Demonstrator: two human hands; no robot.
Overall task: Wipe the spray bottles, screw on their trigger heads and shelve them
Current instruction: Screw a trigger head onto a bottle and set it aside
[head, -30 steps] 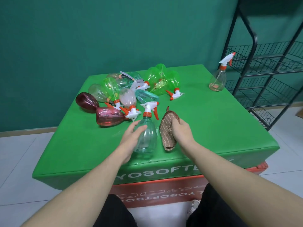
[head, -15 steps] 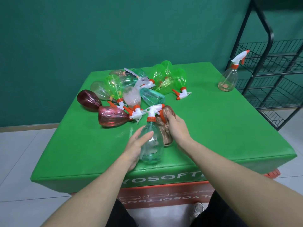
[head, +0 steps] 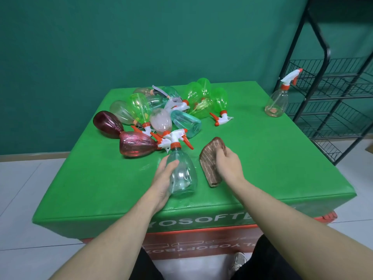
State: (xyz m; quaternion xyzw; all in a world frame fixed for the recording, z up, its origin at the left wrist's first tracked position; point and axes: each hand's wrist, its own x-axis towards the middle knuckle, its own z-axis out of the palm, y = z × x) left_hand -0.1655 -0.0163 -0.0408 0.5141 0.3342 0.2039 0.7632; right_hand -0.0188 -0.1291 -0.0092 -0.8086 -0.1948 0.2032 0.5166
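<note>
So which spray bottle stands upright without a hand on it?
The clear bottle at the table's far right corner, beside the black rack. The others lie in a pile, or in the left hand.

I sit at a green padded block (head: 262, 158) that fills the middle of the frame, white letters reading YOSOFT along its near face. Under it, at lower centre, sits a red base (head: 201, 241) with pale lettering printed upside down. A dark teal wall (head: 141, 41) covers the whole upper part. Pale floor tiles (head: 30, 199) show at lower left and at the right edge, with a beige skirting strip (head: 30, 156) where floor meets wall. At the bottom I see my black trousers (head: 268, 259) and one grey shoe (head: 240, 259).
</note>
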